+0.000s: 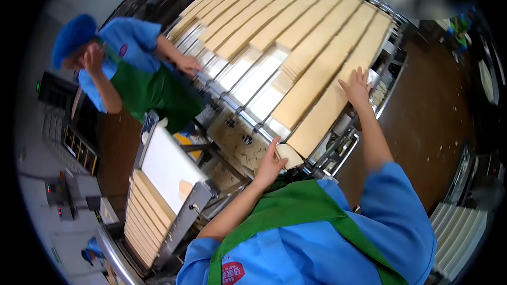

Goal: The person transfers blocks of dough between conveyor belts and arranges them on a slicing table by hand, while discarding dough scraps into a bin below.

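My left hand (270, 169) is at the near end of the outermost right row, its thumb and fingers around a pale square biscuit (289, 155). How many biscuits are in that grip I cannot tell. Farther up the same row of biscuits (330, 113), packed on edge, my right hand (357, 89) rests with its fingers spread along the outer side. Several similar long rows (311, 76) lie side by side in the metal lanes. A few biscuits lean over at the near end of one row (288, 75).
A co-worker (145, 68) in a blue cap and green apron stands at left, one hand on the rail (229, 100). Below is a white belt (169, 163) beside more biscuit rows (145, 214). Broken pieces fill a tray (245, 148). Brown floor (422, 126) lies to the right.
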Tool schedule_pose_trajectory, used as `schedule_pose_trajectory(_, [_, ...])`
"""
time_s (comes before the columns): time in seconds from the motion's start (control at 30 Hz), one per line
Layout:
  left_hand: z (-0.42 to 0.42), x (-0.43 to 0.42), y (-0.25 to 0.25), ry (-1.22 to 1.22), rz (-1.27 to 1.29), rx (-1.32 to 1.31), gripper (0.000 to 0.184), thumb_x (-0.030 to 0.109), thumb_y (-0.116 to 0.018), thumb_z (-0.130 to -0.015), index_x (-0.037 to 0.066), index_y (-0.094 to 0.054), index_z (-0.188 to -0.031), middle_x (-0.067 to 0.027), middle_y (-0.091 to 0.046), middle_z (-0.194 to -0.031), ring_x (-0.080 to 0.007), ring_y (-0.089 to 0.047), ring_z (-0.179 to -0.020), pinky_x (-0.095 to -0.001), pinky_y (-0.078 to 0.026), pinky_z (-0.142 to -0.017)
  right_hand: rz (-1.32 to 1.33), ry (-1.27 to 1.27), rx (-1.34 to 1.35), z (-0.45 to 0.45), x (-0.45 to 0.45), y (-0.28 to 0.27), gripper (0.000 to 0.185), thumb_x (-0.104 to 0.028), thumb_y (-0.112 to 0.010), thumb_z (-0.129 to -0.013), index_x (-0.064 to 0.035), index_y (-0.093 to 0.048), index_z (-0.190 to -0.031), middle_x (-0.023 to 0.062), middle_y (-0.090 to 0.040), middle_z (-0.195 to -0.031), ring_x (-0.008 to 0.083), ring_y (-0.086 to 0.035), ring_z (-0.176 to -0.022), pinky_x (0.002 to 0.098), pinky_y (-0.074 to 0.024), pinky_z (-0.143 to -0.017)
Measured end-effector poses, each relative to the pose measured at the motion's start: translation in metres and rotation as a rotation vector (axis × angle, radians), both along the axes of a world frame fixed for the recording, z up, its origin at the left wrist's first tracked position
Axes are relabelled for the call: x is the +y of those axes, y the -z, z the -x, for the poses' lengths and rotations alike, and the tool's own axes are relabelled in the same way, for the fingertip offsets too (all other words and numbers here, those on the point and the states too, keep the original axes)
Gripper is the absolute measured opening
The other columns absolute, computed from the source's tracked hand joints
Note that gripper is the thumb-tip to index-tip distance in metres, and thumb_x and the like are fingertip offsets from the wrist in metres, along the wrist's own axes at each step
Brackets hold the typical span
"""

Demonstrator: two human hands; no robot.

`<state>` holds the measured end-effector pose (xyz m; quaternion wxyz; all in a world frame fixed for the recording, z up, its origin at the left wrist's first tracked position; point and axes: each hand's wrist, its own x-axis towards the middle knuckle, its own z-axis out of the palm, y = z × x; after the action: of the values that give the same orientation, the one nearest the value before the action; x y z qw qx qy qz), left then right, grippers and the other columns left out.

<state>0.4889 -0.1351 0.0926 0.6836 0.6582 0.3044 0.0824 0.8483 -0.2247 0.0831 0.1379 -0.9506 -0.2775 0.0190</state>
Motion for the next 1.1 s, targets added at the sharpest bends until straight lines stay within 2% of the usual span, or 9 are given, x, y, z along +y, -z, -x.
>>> schedule_pose_trajectory(0.1, [0.026,0.009,-0.016,-0.162,0.253,-0.103,0.068,-0.006,-0.053,-0.086,0.007,-0.021,-0.144,-0.0146,-0.057,-0.116,-0.0178,-0.058,-0.101,-0.0284,-0.048,-0.085,-0.441,-0.322,-0.130,0.065,0.016,0.010,0.062,-0.033,-0.061,-0.088,0.0050,-0.039,-0.133,0.0261,-0.031,-0.143,0.0444,-0.017,-0.137,0.0494,-0.0202,-0.110])
schedule_pose_trajectory(0.23, [0.044,0.023,-0.030,-0.400,0.159,-0.199,0.068,-0.004,-0.054,-0.088,0.008,-0.019,-0.145,-0.0111,-0.063,-0.103,-0.0145,-0.060,-0.092,-0.0265,-0.049,-0.080,-0.636,-0.739,0.573,0.205,0.060,-0.014,0.056,-0.016,-0.069,-0.082,0.0019,-0.045,-0.130,0.0195,-0.059,-0.119,0.0322,-0.042,-0.126,0.0381,-0.0328,-0.104])
schedule_pose_trajectory(0.33, [0.065,0.039,-0.021,-0.549,0.179,-0.358,0.068,-0.002,-0.054,-0.089,0.008,-0.017,-0.145,-0.0071,-0.062,-0.095,-0.0099,-0.058,-0.085,-0.0240,-0.047,-0.074,-0.577,-0.884,0.716,0.267,0.103,-0.042,0.054,-0.013,-0.071,-0.078,-0.0018,-0.050,-0.126,0.0164,-0.062,-0.112,0.0277,-0.057,-0.108,0.0349,-0.0437,-0.092])
schedule_pose_trajectory(0.47, [0.126,0.061,0.031,-0.785,-0.062,-0.236,0.063,0.006,-0.057,-0.090,0.006,-0.023,-0.142,-0.0118,-0.059,-0.103,-0.0157,-0.060,-0.090,-0.0272,-0.049,-0.083,-0.515,-1.026,0.452,0.294,0.166,-0.042,0.061,-0.015,-0.071,-0.078,-0.0024,-0.044,-0.131,0.0202,-0.051,-0.127,0.0356,-0.049,-0.115,0.0387,-0.0383,-0.098])
schedule_pose_trajectory(0.5, [0.154,0.069,0.048,-0.824,-0.097,-0.123,0.054,0.008,-0.058,-0.090,0.005,-0.034,-0.137,-0.0103,-0.060,-0.103,-0.0157,-0.060,-0.091,-0.0278,-0.049,-0.083,-0.477,-1.098,0.123,0.291,0.181,-0.025,0.063,-0.020,-0.070,-0.078,-0.0023,-0.042,-0.131,0.0202,-0.049,-0.126,0.0398,-0.042,-0.120,0.0427,-0.0327,-0.103])
schedule_pose_trajectory(0.6, [0.238,0.073,0.077,-1.093,-0.019,-0.126,0.041,0.011,-0.058,-0.090,0.004,-0.046,-0.128,-0.0070,-0.059,-0.095,-0.0124,-0.059,-0.081,-0.0247,-0.050,-0.070,-0.136,-1.043,-0.205,0.278,0.194,0.016,0.058,-0.020,-0.069,-0.077,-0.0060,-0.045,-0.128,0.0127,-0.049,-0.125,0.0359,-0.036,-0.127,0.0550,-0.0190,-0.108])
schedule_pose_trajectory(0.8, [0.419,0.068,0.121,-1.781,-0.107,0.176,0.050,0.010,-0.064,-0.081,0.003,-0.045,-0.126,-0.0062,-0.055,-0.084,-0.0132,-0.054,-0.066,-0.0261,-0.047,-0.057,-0.046,-0.919,-0.165,0.285,0.210,0.031,0.056,-0.014,-0.068,-0.075,-0.0068,-0.046,-0.127,0.0130,-0.046,-0.130,0.0352,-0.034,-0.129,0.0528,-0.0199,-0.110])
schedule_pose_trajectory(0.93, [0.472,0.082,0.126,-1.881,-0.328,0.568,0.063,0.006,-0.071,-0.072,-0.002,-0.041,-0.127,-0.0088,-0.055,-0.083,-0.0150,-0.054,-0.066,-0.0263,-0.047,-0.058,-0.270,-1.226,-0.020,0.348,0.255,0.019,0.055,-0.001,-0.068,-0.072,-0.0026,-0.048,-0.123,0.0198,-0.040,-0.137,0.0394,-0.027,-0.134,0.0435,-0.0246,-0.111])
schedule_pose_trajectory(1.1, [0.466,0.113,0.108,-1.735,-0.298,0.266,0.068,-0.003,-0.070,-0.067,-0.008,-0.035,-0.125,-0.0109,-0.054,-0.089,-0.0165,-0.057,-0.070,-0.0267,-0.049,-0.060,-0.126,-1.439,0.272,0.482,0.324,0.014,0.050,-0.006,-0.068,-0.075,-0.0023,-0.052,-0.122,0.0162,-0.038,-0.141,0.0365,-0.027,-0.136,0.0413,-0.0272,-0.110])
